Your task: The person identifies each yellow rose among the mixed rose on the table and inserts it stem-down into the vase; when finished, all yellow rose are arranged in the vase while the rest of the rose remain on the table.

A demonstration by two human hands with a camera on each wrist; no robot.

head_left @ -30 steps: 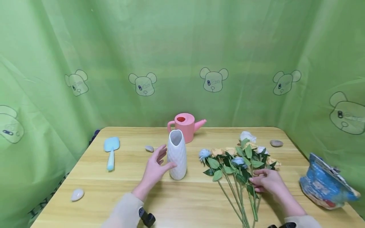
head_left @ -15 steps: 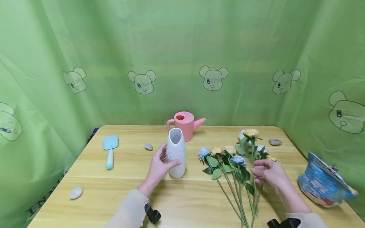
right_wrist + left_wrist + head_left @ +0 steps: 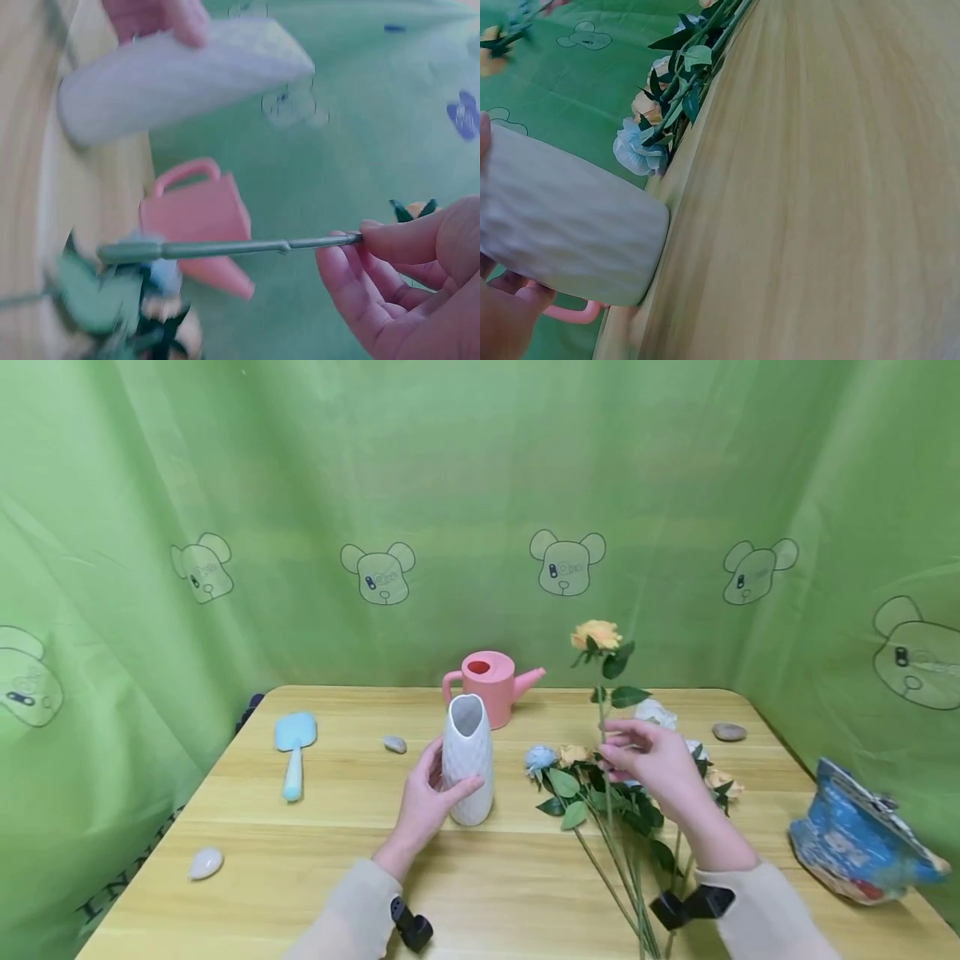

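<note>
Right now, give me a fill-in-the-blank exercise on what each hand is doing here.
The left hand grips the white ____.
The right hand pinches the stem of a lifted ____ rose.
Behind the vase stands a pink ____ can.
The other flowers lie on the ____.

Missing words: vase; orange; watering; table

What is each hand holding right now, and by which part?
The right hand pinches an orange rose by its stem, upright. The left hand grips the white vase around its lower body.
</note>
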